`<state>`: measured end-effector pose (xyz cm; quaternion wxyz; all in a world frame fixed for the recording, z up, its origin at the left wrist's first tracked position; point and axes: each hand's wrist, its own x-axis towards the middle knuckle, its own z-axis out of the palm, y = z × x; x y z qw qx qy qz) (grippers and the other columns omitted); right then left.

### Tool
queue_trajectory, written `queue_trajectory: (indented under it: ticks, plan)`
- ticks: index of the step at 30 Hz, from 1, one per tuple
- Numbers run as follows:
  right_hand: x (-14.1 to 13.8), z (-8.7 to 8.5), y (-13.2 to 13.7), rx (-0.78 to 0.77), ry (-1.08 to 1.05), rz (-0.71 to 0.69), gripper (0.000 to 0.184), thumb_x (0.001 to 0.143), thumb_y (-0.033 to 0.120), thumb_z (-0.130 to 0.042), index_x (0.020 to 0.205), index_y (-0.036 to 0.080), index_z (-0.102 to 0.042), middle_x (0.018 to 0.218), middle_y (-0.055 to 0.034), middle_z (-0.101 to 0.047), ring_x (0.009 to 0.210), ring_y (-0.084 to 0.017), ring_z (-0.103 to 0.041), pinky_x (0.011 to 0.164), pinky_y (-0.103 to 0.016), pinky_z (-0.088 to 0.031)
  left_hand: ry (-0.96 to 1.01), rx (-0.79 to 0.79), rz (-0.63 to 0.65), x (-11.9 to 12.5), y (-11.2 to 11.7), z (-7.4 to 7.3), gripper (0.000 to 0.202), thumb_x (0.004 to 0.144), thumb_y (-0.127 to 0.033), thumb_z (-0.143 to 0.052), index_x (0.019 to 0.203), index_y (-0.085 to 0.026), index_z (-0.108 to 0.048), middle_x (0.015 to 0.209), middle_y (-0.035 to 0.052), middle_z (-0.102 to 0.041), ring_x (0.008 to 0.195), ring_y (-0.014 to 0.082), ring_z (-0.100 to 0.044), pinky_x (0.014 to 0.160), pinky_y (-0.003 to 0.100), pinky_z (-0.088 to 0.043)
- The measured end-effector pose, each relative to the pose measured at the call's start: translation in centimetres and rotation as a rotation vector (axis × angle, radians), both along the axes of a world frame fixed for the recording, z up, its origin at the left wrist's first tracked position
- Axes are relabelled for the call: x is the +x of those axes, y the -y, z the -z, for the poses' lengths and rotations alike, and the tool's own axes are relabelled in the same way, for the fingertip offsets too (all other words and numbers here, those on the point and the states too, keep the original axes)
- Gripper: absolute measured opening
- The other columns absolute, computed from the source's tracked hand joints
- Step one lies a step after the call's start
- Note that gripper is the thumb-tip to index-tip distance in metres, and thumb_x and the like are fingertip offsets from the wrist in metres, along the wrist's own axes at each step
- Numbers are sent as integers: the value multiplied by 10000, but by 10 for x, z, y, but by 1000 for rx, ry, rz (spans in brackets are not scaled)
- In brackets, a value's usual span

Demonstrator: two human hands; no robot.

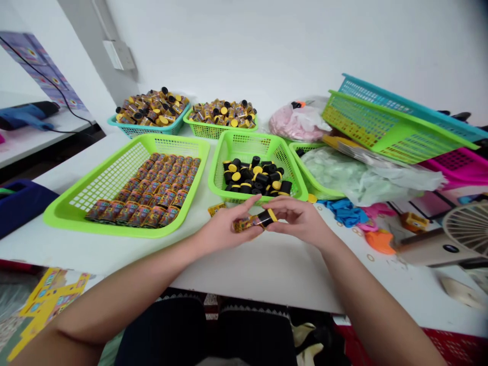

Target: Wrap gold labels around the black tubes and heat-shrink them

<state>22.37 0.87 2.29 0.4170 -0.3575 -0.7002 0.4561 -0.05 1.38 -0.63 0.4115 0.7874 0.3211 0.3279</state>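
And there it is: a printed tube [254, 222] is pinched over the table [267, 269] by the fingers of both curled hands, the left hand [223, 229] and the right hand [301, 221], its black end on the right. At twelve o'clock, black cylinders [253, 178] are piled in a green basket [244, 147]; at ten o'clock, printed tubes [143, 190] are lined up in a wider basket [66, 221].
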Motion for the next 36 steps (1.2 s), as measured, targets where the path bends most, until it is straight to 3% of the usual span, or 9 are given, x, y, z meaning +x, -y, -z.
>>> queue_trajectory:
  ticks: [5,7,10,12,16,20,25,31,36]
  plan:
    - [-8,5,5,-96,-82,-19,526,644,246,-891,1129,294,-692,931,-11,-730,795,-151,-695,726,-300,-597,140,-159,125,3,4,3,960,836,-289,-705,1586,-280,-106,828,-29,-654,693,108,-599,651,219,-479]
    - [-13,12,7,-87,-118,-3,389,722,299,-844,1074,278,-679,937,-17,-737,807,-158,-711,715,-304,-601,246,-274,164,4,4,4,970,840,-290,-709,1585,-307,-88,800,-35,-633,691,111,-619,664,237,-515]
    - [-22,21,11,162,-41,51,161,899,389,-661,973,248,-682,1040,-66,-739,973,-198,-704,839,-383,-592,420,-432,188,5,4,3,1037,825,-269,-734,1586,-294,-32,742,-44,-632,636,99,-613,627,225,-517]
    - [-28,25,14,383,113,85,222,938,408,-596,1082,255,-663,1147,-93,-715,1107,-232,-657,951,-465,-548,490,-485,139,5,4,2,1067,814,-258,-748,1587,-260,-12,721,-41,-653,610,87,-603,618,210,-501]
    - [-37,27,21,660,430,146,542,862,363,-697,1349,237,-495,1303,-152,-615,1251,-296,-567,1019,-532,-505,554,-506,27,8,2,2,1125,774,-238,-782,1587,-234,-4,714,-49,-672,626,88,-617,656,213,-505]
    - [-38,26,27,708,361,221,582,860,181,-645,1388,282,-420,1268,-112,-623,1213,-262,-597,996,-482,-530,620,-551,84,9,1,-2,1147,730,-233,-821,1587,-263,-59,767,-44,-674,644,85,-607,644,205,-492]
    - [-44,25,33,802,284,249,605,841,182,-667,1390,288,-435,1247,-104,-632,1197,-265,-600,994,-479,-535,562,-717,268,10,4,-3,1023,796,-318,-764,1584,-269,-114,816,-18,-677,751,118,-652,705,237,-504]
    - [-48,31,29,1019,473,234,610,890,157,-603,1458,238,-395,1199,-106,-660,1192,-270,-600,1021,-493,-525,384,-488,175,7,7,-2,1065,767,-89,-652,1588,-241,10,682,-86,-605,578,79,-565,565,181,-456]
    - [-47,30,24,1051,372,162,648,874,118,-599,1473,211,-371,1145,-93,-681,1164,-235,-620,1022,-436,-539,298,-400,279,-3,2,-12,1040,810,-131,-642,1585,-242,42,780,-40,-683,639,104,-624,597,196,-487]
